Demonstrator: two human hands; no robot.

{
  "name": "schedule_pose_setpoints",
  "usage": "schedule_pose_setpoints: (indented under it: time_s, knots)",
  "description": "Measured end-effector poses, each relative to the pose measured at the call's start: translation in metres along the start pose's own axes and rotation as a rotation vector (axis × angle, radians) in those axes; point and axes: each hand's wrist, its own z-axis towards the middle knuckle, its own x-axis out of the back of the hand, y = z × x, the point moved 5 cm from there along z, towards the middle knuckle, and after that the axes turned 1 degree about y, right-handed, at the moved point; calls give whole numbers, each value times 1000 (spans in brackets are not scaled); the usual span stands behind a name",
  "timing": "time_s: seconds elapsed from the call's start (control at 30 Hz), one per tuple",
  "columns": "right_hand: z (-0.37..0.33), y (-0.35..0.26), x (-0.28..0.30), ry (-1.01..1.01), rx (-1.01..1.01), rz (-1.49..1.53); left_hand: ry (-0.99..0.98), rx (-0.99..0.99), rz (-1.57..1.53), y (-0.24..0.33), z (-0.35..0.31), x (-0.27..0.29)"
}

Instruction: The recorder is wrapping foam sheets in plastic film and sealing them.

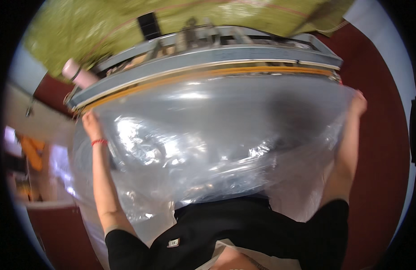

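A wide sheet of clear plastic film (203, 135) stretches between my two hands and hangs back toward my body, creased and shiny. At its far left corner, my left hand (91, 125) is closed on the film's edge, with a red bracelet on the wrist. My right hand (359, 102) grips the far right corner, arm stretched out. Just beyond the film's far edge runs an orange strip (208, 72) along the front of a long grey metal machine frame (217, 55). Whether the film's edge lies on the strip or short of it, I cannot tell.
A pink bottle-shaped cylinder (80, 74) stands at the frame's left end. A dark flat rectangular object (148, 26) rises behind the frame. Yellow-green sheeting (95, 27) covers the area beyond. Dark red floor (374, 180) shows at right. Blurred orange items (31, 150) lie far left.
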Motion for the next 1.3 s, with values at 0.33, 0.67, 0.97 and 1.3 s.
schedule_pose_setpoints:
  time_s: [0.33, 0.67, 0.97, 1.3]
  knots:
    - [-36, -46, -149, -45, -95, 547, 19, -7, 103, -115, 98, 23]
    - [-29, -49, -122, 24, -246, 703, 41, 175, -183, -83, 75, 5]
    - [-58, -140, -83, 231, -124, 224, -69, 152, -214, -61, 66, 23]
    - [-357, -512, -22, -575, 1021, 789, -220, -260, -139, 99, -16, 95]
